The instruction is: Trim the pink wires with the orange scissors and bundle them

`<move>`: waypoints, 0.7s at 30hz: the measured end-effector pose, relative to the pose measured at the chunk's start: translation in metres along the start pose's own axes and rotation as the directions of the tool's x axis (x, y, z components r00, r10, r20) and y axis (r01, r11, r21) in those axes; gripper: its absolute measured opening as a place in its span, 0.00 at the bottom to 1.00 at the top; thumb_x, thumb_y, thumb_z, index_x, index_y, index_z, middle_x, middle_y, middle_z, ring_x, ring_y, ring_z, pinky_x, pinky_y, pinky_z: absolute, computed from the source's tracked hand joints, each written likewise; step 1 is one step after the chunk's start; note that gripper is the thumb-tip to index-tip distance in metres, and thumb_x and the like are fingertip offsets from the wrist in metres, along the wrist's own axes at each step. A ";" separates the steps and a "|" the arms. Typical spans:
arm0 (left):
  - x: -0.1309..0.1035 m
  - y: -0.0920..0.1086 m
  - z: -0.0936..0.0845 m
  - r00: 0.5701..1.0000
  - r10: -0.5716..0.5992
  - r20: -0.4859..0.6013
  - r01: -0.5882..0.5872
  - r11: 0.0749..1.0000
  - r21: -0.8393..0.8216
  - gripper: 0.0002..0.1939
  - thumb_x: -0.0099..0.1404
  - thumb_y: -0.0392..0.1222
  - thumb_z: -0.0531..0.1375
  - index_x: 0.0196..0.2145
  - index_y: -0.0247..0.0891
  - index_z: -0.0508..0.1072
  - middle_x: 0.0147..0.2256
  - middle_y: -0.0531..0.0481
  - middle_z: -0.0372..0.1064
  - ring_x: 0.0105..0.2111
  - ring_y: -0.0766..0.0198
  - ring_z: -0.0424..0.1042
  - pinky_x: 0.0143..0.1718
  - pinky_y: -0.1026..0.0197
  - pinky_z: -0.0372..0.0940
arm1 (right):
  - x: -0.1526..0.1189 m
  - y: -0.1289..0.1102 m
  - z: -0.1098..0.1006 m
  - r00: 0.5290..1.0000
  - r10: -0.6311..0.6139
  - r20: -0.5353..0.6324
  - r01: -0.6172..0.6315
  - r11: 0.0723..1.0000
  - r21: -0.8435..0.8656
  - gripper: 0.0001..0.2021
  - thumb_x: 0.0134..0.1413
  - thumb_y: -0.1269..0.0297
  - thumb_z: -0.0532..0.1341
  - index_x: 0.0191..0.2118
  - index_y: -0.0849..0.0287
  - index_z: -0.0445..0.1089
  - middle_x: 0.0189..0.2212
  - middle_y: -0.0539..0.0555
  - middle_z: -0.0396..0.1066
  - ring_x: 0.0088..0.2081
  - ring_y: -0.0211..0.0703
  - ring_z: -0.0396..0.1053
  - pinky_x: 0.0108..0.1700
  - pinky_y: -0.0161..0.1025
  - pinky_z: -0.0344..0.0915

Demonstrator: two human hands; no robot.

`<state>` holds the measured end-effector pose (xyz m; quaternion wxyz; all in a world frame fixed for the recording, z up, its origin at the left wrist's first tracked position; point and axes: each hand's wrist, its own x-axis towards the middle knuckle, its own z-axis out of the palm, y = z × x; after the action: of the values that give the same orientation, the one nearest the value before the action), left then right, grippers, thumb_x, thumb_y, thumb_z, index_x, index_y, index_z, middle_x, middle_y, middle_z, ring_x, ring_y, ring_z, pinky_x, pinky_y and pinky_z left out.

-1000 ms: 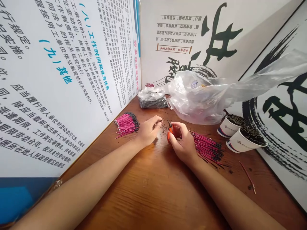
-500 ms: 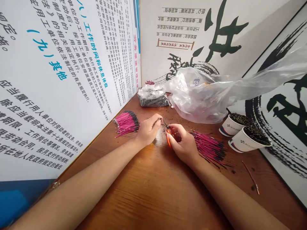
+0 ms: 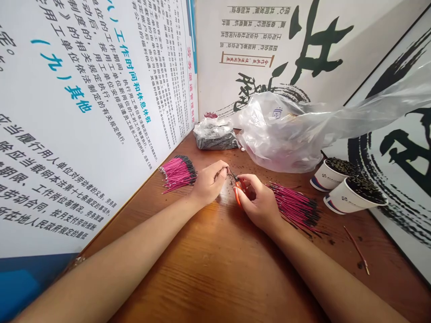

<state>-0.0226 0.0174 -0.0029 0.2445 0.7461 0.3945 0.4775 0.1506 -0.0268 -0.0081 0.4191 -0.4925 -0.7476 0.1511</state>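
Observation:
My right hand (image 3: 261, 202) is wrapped round a pair of orange-handled pliers (image 3: 238, 196). Their slim dark jaws point away and to the left, reaching the fingertips of my left hand (image 3: 210, 181). Thumb and forefinger of that hand are pinched together at the jaw tips; what lies between them is too small and hidden to make out. Beside my left hand lies a bundle of pink wires with black ends (image 3: 177, 172). A second bundle of pink, black-ended wires (image 3: 294, 204) spreads on the table just right of my right hand.
Two white paper cups (image 3: 350, 199) filled with small dark pieces stand tilted at the right. A single reddish wire (image 3: 357, 249) lies before them. Behind are a clear plastic bag (image 3: 276, 134) and a wrapped dark pack (image 3: 215, 139). Printed boards (image 3: 101, 179) wall the wooden table (image 3: 208, 264). Dark crumbs dot it.
My view has shifted slightly, so the cups and single wire appear a little farther right. Both hands and the pliers keep nearly the same pose.

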 end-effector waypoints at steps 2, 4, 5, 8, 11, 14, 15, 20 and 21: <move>0.000 0.001 0.000 1.000 0.019 -0.006 -0.019 1.000 0.010 0.10 0.70 0.40 0.48 0.35 0.38 0.67 0.30 0.52 0.66 0.31 0.65 0.66 0.36 0.63 0.61 | 0.000 -0.001 0.000 1.000 -0.005 0.012 0.005 1.000 0.002 0.11 0.58 0.65 0.59 0.47 0.54 0.66 0.32 0.51 0.74 0.29 0.40 0.71 0.28 0.35 0.63; 0.001 0.002 -0.001 0.999 0.043 -0.023 -0.042 0.999 0.030 0.09 0.70 0.39 0.48 0.35 0.38 0.67 0.31 0.51 0.66 0.32 0.65 0.66 0.37 0.63 0.61 | 0.000 -0.002 -0.001 1.000 -0.015 0.017 0.015 1.000 0.004 0.10 0.58 0.64 0.59 0.47 0.54 0.67 0.33 0.51 0.74 0.29 0.41 0.71 0.28 0.35 0.63; 0.002 0.002 -0.001 0.998 0.053 -0.030 -0.052 0.998 0.040 0.09 0.70 0.38 0.48 0.35 0.38 0.67 0.32 0.51 0.66 0.33 0.64 0.66 0.38 0.63 0.61 | 0.000 -0.002 -0.001 1.000 -0.021 0.017 0.021 1.000 0.001 0.10 0.59 0.64 0.58 0.47 0.54 0.67 0.33 0.51 0.75 0.29 0.41 0.72 0.29 0.35 0.63; 0.003 0.003 -0.002 0.997 0.062 -0.036 -0.060 0.997 0.055 0.10 0.70 0.38 0.48 0.34 0.38 0.67 0.32 0.50 0.65 0.34 0.63 0.66 0.39 0.62 0.61 | 0.001 -0.003 -0.002 0.999 -0.032 0.019 0.033 0.999 -0.019 0.10 0.60 0.63 0.58 0.47 0.54 0.67 0.34 0.52 0.75 0.29 0.41 0.71 0.30 0.36 0.63; 0.003 0.003 -0.003 0.997 0.065 -0.034 -0.063 0.997 0.050 0.10 0.70 0.38 0.48 0.33 0.38 0.66 0.32 0.50 0.64 0.34 0.63 0.65 0.39 0.61 0.61 | 0.001 -0.003 -0.002 0.999 -0.025 0.021 0.025 0.999 -0.025 0.10 0.60 0.64 0.58 0.47 0.55 0.67 0.33 0.52 0.75 0.29 0.41 0.71 0.30 0.36 0.63; 0.003 0.003 -0.003 0.997 0.070 -0.030 -0.069 0.997 0.041 0.10 0.70 0.37 0.48 0.33 0.38 0.66 0.32 0.51 0.64 0.34 0.63 0.65 0.39 0.61 0.60 | 0.001 -0.002 -0.001 1.000 -0.007 0.010 0.007 1.000 -0.014 0.10 0.59 0.64 0.58 0.47 0.55 0.66 0.33 0.51 0.74 0.29 0.41 0.71 0.30 0.36 0.63; 0.003 0.002 -0.003 0.997 0.071 -0.028 -0.070 0.997 0.039 0.10 0.70 0.37 0.48 0.32 0.38 0.66 0.32 0.51 0.64 0.34 0.63 0.65 0.39 0.61 0.60 | 0.001 -0.002 -0.001 1.000 -0.004 0.008 0.004 1.000 -0.015 0.10 0.59 0.65 0.58 0.47 0.55 0.66 0.33 0.51 0.74 0.29 0.41 0.71 0.30 0.36 0.63; 0.004 0.001 -0.002 0.996 0.089 -0.032 -0.088 0.995 0.039 0.10 0.70 0.37 0.49 0.33 0.38 0.67 0.31 0.51 0.63 0.33 0.63 0.65 0.38 0.61 0.59 | 0.002 -0.005 -0.003 0.999 0.001 0.039 0.001 0.998 -0.057 0.12 0.57 0.66 0.58 0.47 0.56 0.66 0.35 0.52 0.74 0.31 0.40 0.71 0.32 0.35 0.63; 0.004 0.001 -0.001 0.995 0.093 -0.034 -0.091 0.995 0.037 0.09 0.70 0.37 0.49 0.33 0.38 0.67 0.31 0.51 0.63 0.33 0.64 0.64 0.38 0.61 0.59 | 0.002 -0.005 -0.003 0.999 0.003 0.043 0.000 0.998 -0.060 0.12 0.57 0.66 0.58 0.47 0.56 0.66 0.35 0.52 0.74 0.31 0.40 0.71 0.32 0.35 0.63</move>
<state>-0.0226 0.0202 0.0003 0.2018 0.7590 0.3724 0.4945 0.1497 -0.0278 -0.0018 0.3878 -0.5020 -0.7603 0.1398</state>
